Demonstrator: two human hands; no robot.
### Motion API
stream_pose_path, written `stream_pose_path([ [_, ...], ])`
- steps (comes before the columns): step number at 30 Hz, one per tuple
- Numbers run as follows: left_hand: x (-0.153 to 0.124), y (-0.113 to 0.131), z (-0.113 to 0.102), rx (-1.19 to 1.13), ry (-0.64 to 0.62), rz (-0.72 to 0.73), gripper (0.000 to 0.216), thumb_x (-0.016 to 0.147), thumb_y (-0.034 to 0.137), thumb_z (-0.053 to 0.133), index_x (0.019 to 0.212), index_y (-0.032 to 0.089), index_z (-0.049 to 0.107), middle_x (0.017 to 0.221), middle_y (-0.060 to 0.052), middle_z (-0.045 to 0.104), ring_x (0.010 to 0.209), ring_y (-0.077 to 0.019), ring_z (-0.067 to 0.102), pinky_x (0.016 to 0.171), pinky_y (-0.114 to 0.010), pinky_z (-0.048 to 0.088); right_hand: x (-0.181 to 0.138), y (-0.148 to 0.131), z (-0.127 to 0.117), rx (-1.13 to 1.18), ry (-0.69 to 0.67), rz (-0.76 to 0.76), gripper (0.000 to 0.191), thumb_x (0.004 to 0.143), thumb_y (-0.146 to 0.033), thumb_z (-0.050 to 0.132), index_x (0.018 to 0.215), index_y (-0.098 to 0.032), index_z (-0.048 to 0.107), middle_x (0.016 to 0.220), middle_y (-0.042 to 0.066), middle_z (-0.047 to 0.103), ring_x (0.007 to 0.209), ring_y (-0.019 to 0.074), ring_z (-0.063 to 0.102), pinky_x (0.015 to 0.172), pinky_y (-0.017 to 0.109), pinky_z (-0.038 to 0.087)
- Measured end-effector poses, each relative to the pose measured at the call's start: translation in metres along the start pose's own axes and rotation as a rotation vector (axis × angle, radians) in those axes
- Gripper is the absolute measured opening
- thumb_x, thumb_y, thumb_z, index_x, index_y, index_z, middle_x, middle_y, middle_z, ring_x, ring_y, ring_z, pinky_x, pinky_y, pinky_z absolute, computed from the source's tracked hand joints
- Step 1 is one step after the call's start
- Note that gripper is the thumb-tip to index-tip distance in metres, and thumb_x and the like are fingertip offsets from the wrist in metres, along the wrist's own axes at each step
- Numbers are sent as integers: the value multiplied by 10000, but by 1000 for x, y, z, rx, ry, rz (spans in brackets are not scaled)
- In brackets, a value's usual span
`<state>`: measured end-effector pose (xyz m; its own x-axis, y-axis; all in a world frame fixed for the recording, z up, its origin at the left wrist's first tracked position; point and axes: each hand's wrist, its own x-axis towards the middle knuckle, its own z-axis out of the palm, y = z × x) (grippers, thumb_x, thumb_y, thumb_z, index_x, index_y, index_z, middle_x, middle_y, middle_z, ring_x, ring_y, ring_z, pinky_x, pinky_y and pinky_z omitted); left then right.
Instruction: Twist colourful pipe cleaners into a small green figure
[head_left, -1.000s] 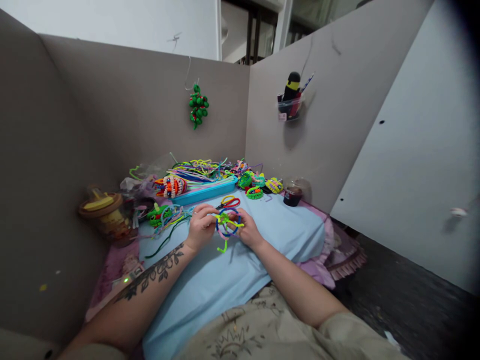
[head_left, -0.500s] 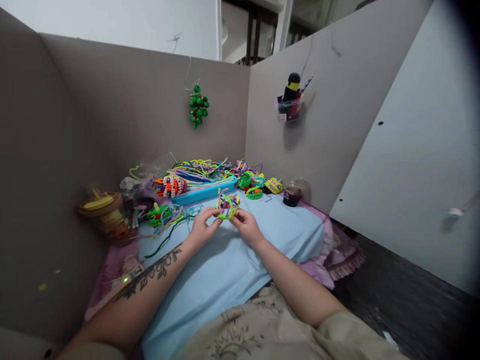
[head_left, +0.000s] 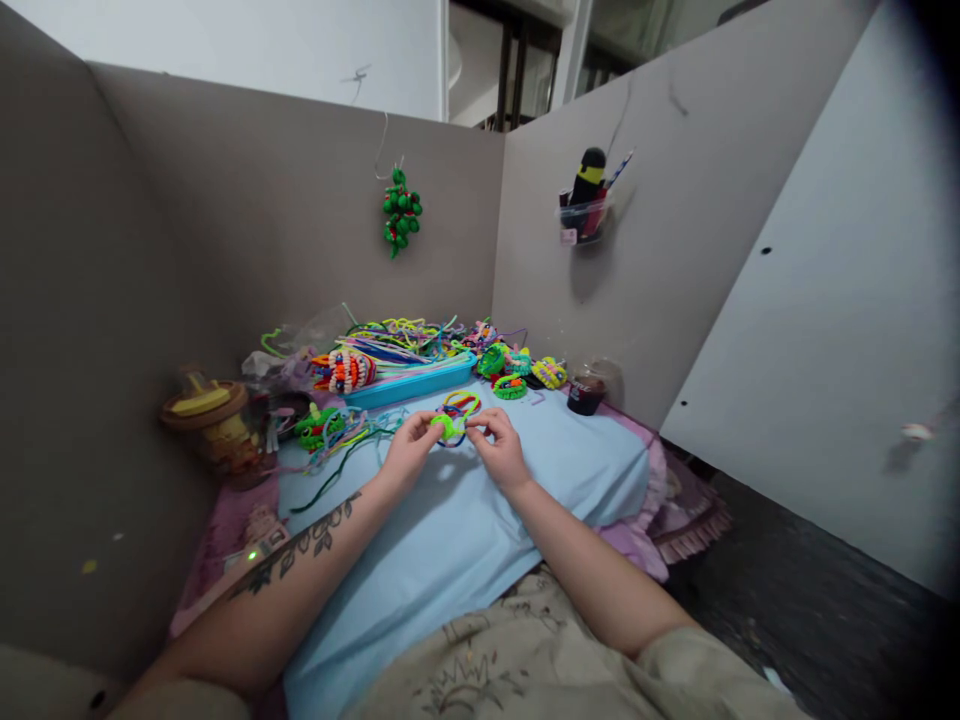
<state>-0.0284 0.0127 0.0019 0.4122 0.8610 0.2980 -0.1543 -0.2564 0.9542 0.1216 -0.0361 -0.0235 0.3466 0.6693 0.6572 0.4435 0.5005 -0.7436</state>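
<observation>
A small tangle of looped cords (head_left: 451, 427), mostly lime green with yellow, blue and red strands, is held between my two hands above the light blue cloth (head_left: 480, 520). My left hand (head_left: 411, 445) pinches its left side between thumb and fingertips. From the right, my right hand (head_left: 497, 446) pinches at the cords' other edge; exactly which strand it grips is too small to make out. Behind them, a blue tray (head_left: 420, 383) holds many loose coloured cords (head_left: 397, 345). A green knotted piece (head_left: 319, 428) lies to the left among loose strands.
Several finished-looking knotted pieces (head_left: 510, 386) lie at the back right, beside a dark cup (head_left: 585, 392). A lidded tumbler (head_left: 217, 425) stands at the left. Grey panels (head_left: 300, 190) enclose the table; a green cluster (head_left: 401, 212) and a clear holder (head_left: 583, 215) hang on them.
The cord piece has turned in my hands, so its lime green part now faces me and its loops point away. My right hand's fingers have lifted and shifted their pinch.
</observation>
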Motion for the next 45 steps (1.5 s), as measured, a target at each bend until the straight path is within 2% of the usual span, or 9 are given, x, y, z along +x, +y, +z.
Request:
stream_pose_path([
  [6,-2,-5,1,41,-85,4,378,694,343,647,991,140,533,809,-32,615,700,-125,577,649,-256,467,-1,-1,3,-97,-67,-70,35,719,-240,632,698,-216,648,826,21,514,871,172,502,839,335,395],
  [10,-3,-2,1,143,-117,26,370,701,304,632,1016,137,530,830,-46,621,728,-141,592,656,-269,481,0,0,3,-91,-86,-65,39,718,-236,628,688,-211,625,845,23,502,889,172,496,805,316,406],
  [14,-4,3,0,216,-122,72,319,712,261,606,1002,153,530,930,-64,618,770,-148,595,681,-286,489,0,2,3,-60,-63,-8,150,680,-248,649,821,-216,607,909,33,497,900,177,495,695,279,426],
  [17,-4,3,-2,267,-139,109,307,731,248,580,1020,161,518,926,-57,611,769,-143,590,677,-278,487,1,2,2,-51,-77,13,272,672,-244,655,941,-226,613,996,48,484,946,183,495,724,289,432],
  [24,-2,-3,-7,272,-267,102,396,730,271,595,1092,170,469,851,-41,622,728,-148,602,635,-271,484,2,10,-1,-3,-155,2,103,675,-260,666,770,-224,652,1060,50,471,1064,203,462,952,366,345],
  [34,-3,-2,-7,325,-324,120,434,779,291,548,1171,171,407,838,-39,613,732,-148,593,642,-272,467,3,17,-1,-33,-205,3,62,722,-254,603,743,-197,613,1036,58,508,1030,199,470,905,348,357],
  [36,-2,-2,-8,416,-263,200,431,787,279,536,1181,169,402,884,-56,616,783,-158,592,685,-290,466,4,14,-1,-19,-220,9,65,739,-254,582,722,-193,599,1030,56,518,1019,195,475,908,347,355],
  [40,-3,0,-9,640,10,401,353,776,271,550,1106,170,477,936,-67,613,866,-167,570,773,-315,443,4,10,0,55,-152,43,114,776,-272,537,711,-186,573,1028,62,516,996,190,493,859,324,392],
  [45,-13,3,-3,713,-57,342,302,798,307,533,1082,207,506,803,-7,666,647,-122,594,601,-235,441,4,10,1,73,-81,87,128,785,-292,531,741,-184,583,1023,67,503,959,188,508,797,302,421],
])
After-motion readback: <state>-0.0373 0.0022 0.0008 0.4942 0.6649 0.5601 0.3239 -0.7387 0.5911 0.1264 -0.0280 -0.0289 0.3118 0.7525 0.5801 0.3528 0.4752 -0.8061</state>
